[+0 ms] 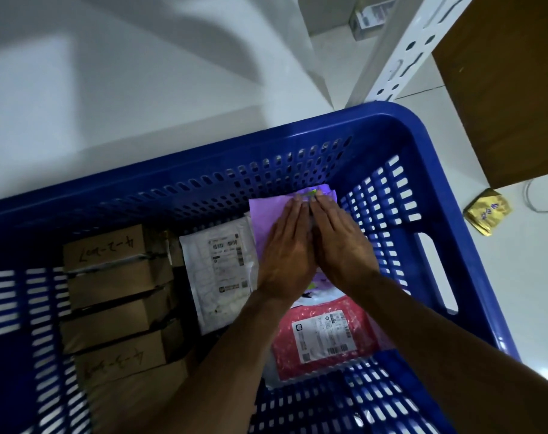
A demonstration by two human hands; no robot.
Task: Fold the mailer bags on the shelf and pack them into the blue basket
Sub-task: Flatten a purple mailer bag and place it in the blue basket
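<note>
The blue basket fills most of the view and is partly packed, so the task looks well under way. A row of cardboard boxes lines its left side, a white mailer lies flat beside them near the middle, and a pink mailer lies toward the near right. The purple mailer, folded, sits on the basket floor in the far right corner, its near end overlapping the pink one. Placing this bag seems nearly finished. How many bags remain cannot be told, since only a corner of the shelf shows. The left hand and right hand lie side by side, palms down on the purple mailer. The fingers are straight and close together, pressing it flat and gripping nothing.
</note>
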